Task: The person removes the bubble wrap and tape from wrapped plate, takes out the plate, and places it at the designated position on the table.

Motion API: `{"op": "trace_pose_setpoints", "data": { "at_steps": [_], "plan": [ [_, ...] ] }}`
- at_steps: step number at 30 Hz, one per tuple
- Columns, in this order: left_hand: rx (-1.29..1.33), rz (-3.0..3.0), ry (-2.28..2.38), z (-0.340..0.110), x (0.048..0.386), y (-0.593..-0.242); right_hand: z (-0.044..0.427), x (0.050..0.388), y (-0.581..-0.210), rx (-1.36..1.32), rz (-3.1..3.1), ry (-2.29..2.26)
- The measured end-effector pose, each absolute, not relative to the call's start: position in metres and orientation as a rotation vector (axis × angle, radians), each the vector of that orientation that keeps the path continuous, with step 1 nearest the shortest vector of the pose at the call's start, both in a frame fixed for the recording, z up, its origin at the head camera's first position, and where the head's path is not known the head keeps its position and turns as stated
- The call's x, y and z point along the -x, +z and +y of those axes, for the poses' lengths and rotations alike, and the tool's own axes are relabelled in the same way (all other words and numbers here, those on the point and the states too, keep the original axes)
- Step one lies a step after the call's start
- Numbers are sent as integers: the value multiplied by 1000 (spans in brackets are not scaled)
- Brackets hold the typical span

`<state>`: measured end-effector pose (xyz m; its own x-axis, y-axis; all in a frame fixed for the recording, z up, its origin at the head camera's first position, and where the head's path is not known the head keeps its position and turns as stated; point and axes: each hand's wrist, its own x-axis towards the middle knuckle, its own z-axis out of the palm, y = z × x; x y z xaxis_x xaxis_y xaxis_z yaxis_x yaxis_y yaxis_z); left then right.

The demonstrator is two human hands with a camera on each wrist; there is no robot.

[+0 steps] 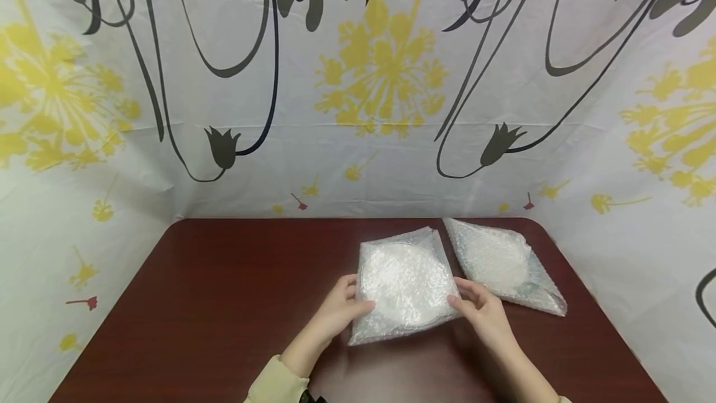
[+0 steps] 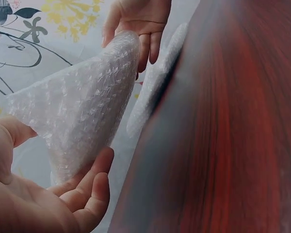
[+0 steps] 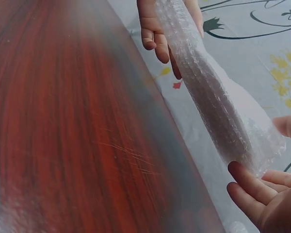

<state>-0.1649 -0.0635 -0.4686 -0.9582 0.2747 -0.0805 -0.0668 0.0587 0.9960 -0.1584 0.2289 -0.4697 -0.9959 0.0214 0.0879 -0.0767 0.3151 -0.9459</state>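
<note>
A round, pale, flat thing wrapped in clear bubble wrap makes up the package [image 1: 407, 285], held up off the table between both hands. My left hand [image 1: 339, 308] grips its left edge, thumb on the upper face and fingers behind and below. My right hand [image 1: 485, 316] grips the right edge in the same way. In the left wrist view the package [image 2: 87, 97] stands tilted, its bubbled underside showing. The right wrist view shows the package [image 3: 208, 92] nearly edge-on. What exactly is inside the wrap, I cannot tell.
A second bubble-wrapped package [image 1: 498, 260] with a round pale thing inside lies at the table's back right. The dark red wooden table [image 1: 252, 278] has rounded back corners. Behind and beside it hangs a white cloth [image 1: 335, 185] with yellow and grey flower prints.
</note>
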Motion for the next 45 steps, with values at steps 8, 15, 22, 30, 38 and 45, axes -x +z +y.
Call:
{"op": "trace_pose_setpoints", "data": {
  "at_steps": [8,15,22,30,38,45],
  "plan": [
    [-218,2137,1917,-73,159,-470,221,154,-475,-47,-2483,1826],
    [-251,2240,1814,-84,153,-470,214,152,-479,-51,-2467,1892],
    [-261,2355,1701,-92,149,-472,209,149,-486,-66,-2467,1942],
    [-266,2398,1637,-100,145,-473,203,147,-490,-54,-2484,1970],
    [-284,2420,1609,-109,142,-474,198,148,-497,-63,-2523,1949],
    [-280,2415,1569,-117,141,-478,194,149,-500,-129,-2547,1932]
  ]
}}
